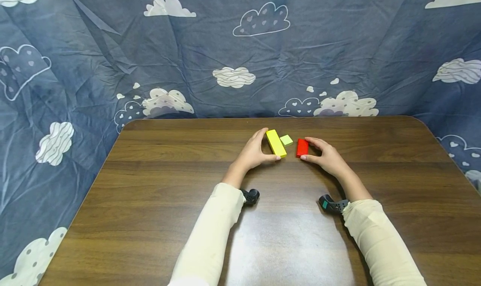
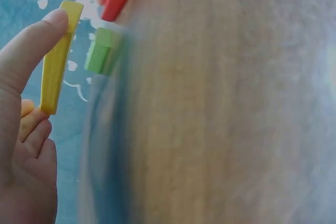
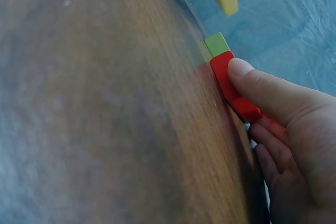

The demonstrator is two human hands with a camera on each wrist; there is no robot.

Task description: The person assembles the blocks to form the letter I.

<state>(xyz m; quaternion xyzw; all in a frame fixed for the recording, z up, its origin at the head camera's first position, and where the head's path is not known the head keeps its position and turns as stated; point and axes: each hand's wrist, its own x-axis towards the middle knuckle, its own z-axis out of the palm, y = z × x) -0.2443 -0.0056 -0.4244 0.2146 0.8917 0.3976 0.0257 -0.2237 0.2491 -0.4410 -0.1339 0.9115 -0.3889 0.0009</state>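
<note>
My left hand (image 1: pixel 252 153) pinches a long yellow block (image 1: pixel 276 143) by its two ends, between thumb and fingers. In the left wrist view, the thumb presses one end of the yellow block (image 2: pixel 59 61) and the fingertips meet the other. A red block (image 1: pixel 302 148) is gripped the same way by my right hand (image 1: pixel 330 158). The right wrist view shows a curved dip in the side of the red block (image 3: pixel 226 77), with the thumb on its near end. Between the two held blocks, a small light green block (image 1: pixel 286 140) stands on the table, beside the yellow one.
The brown wooden table (image 1: pixel 158 202) extends around both arms, its back edge just beyond the blocks. Behind it hangs a blue cloth (image 1: pixel 210 48) printed with clouds. A dark wrist device (image 1: pixel 251 196) sits on the left wrist, and another device (image 1: pixel 332 204) on the right.
</note>
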